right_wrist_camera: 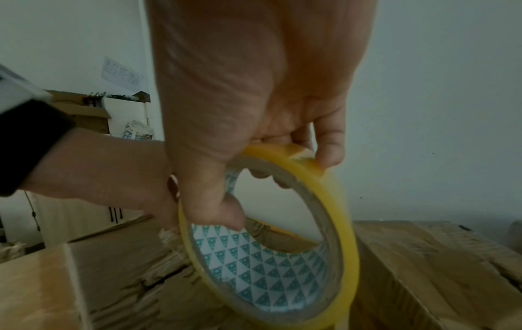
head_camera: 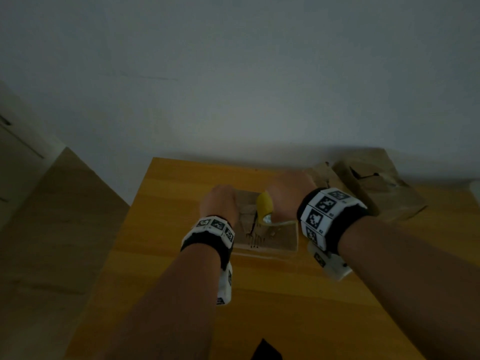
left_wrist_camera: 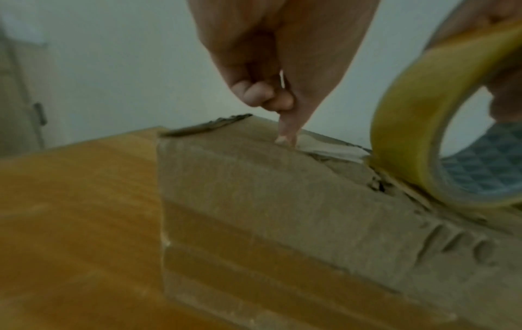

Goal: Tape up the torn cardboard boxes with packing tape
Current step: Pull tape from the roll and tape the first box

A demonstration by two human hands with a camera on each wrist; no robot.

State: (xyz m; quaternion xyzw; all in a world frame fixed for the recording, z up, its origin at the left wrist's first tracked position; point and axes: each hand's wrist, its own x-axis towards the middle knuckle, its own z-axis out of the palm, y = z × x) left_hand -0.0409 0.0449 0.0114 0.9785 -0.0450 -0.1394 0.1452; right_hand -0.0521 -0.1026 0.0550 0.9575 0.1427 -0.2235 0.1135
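Left hand (left_wrist_camera: 271, 73), other fingers curled and holding nothing, presses one fingertip (left_wrist_camera: 285, 136) onto the torn box (left_wrist_camera: 282, 201) on the table (head_camera: 181, 183); right hand (right_wrist_camera: 254, 89) grips the tape roll (right_wrist_camera: 271, 241) upright on the tear. The roll looks light and rigid, best held through its core. Only the head view shows further boxes (head_camera: 376, 185); the wrist views show the grips.
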